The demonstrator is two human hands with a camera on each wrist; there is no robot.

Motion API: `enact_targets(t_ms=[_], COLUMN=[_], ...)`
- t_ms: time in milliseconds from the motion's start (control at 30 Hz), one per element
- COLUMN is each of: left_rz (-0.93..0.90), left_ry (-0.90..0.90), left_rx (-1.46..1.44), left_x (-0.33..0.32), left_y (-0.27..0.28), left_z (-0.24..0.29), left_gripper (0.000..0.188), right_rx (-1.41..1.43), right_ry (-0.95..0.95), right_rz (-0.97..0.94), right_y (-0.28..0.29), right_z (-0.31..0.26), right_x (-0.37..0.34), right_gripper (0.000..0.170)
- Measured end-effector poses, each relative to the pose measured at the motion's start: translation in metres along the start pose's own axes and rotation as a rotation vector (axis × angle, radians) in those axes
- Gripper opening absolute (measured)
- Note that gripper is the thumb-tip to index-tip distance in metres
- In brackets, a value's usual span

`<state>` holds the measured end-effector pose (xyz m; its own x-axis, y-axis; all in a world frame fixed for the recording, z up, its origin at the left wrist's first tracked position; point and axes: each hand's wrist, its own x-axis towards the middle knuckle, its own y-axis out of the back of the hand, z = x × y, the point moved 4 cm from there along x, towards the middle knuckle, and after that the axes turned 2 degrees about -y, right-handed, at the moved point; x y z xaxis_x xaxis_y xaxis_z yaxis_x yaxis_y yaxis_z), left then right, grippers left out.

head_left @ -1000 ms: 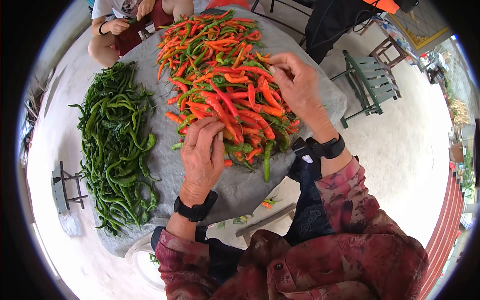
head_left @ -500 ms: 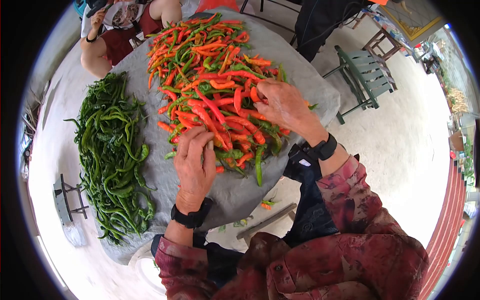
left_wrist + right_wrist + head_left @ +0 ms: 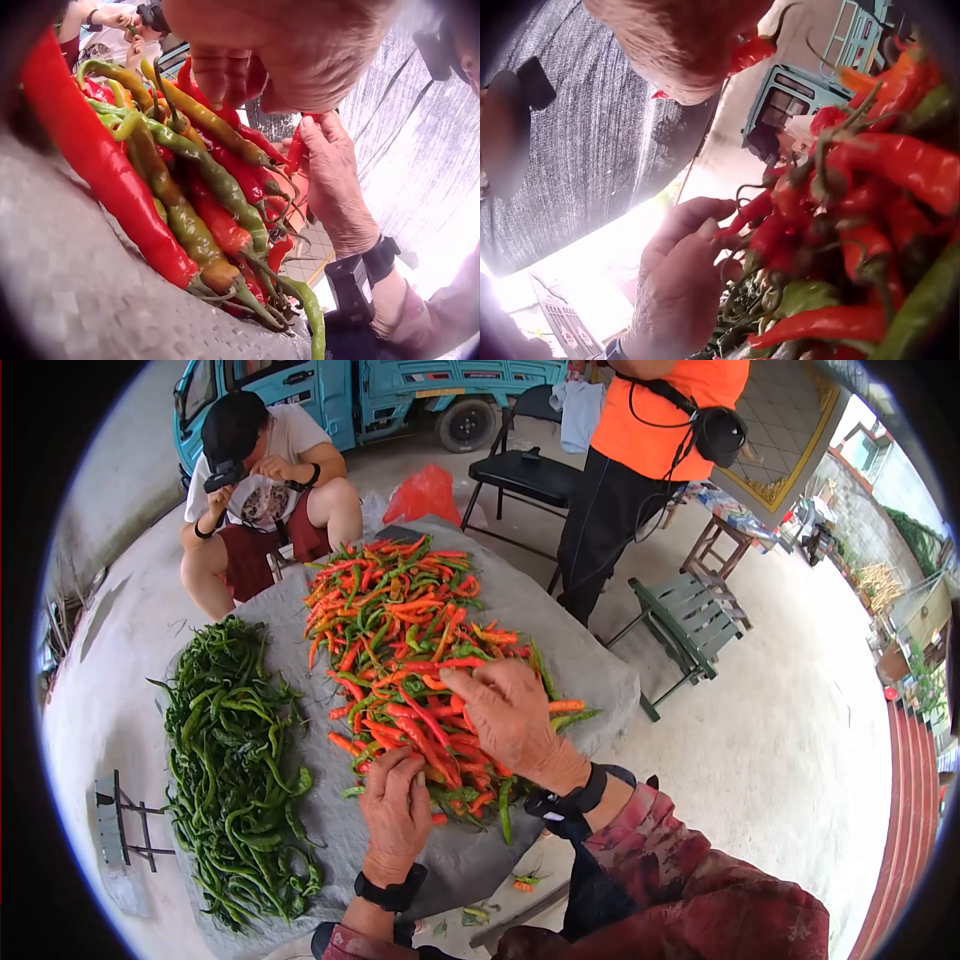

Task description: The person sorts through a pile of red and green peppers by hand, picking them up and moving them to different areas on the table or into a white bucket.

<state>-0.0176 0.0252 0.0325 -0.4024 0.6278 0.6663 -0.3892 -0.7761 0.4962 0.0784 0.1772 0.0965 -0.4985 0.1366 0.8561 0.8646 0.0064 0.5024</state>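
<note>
A heap of red, orange and green chili peppers (image 3: 385, 620) covers the middle of the grey-covered table. My left hand (image 3: 395, 810) is at its near left edge, and in the right wrist view its thumb and forefinger pinch the end of a red chili pepper (image 3: 751, 210). Over the right part of the heap, my right hand (image 3: 515, 725) has its thumb and fingers together. The left wrist view shows that hand pinching a red chili pepper (image 3: 298, 148), whose stem end also sticks out in the right wrist view. Both wrists wear black straps.
A long pile of green chili peppers (image 3: 235, 790) lies left of the heap on the grey sheet (image 3: 570, 670). Across the table sits a person in a black cap (image 3: 240, 425); another stands in an orange top (image 3: 655, 420). A green slatted chair (image 3: 685, 620) is at the right.
The head view has tilted up, bringing a blue truck and both people into fuller view. My right hand has moved left over the heap, nearer the left hand, which stays at the heap's edge.
</note>
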Motion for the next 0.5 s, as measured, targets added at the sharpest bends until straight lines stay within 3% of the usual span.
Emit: enact_targets(t_ms=[33,133,200,267,500], left_rz=[0.011,0.017,0.136,0.096,0.088], left_ry=[-0.004,0.132,0.282,0.264,0.157], left_rx=[0.002,-0.086,-0.323,-0.315,-0.168], left_x=[0.001,-0.002,0.000,0.001,0.007], left_y=[0.001,0.004,0.007,0.011,0.016], left_z=[0.000,0.000,-0.002,-0.008,-0.003], left_gripper=[0.022,0.024,0.025,0.025,0.018], right_rx=[0.110,0.120,0.133,0.245,0.194], right_ry=[-0.066,-0.012,0.046,0.060,0.123], right_rz=[-0.069,-0.227,-0.261,-0.238,-0.287], right_y=[-0.007,-0.022,-0.026,-0.026,-0.030], right_z=[-0.002,-0.014,-0.019,-0.028,-0.031], right_x=[-0.005,-0.008,-0.009,-0.010,-0.015], right_gripper=[0.048,0.049,0.044,0.035,0.032])
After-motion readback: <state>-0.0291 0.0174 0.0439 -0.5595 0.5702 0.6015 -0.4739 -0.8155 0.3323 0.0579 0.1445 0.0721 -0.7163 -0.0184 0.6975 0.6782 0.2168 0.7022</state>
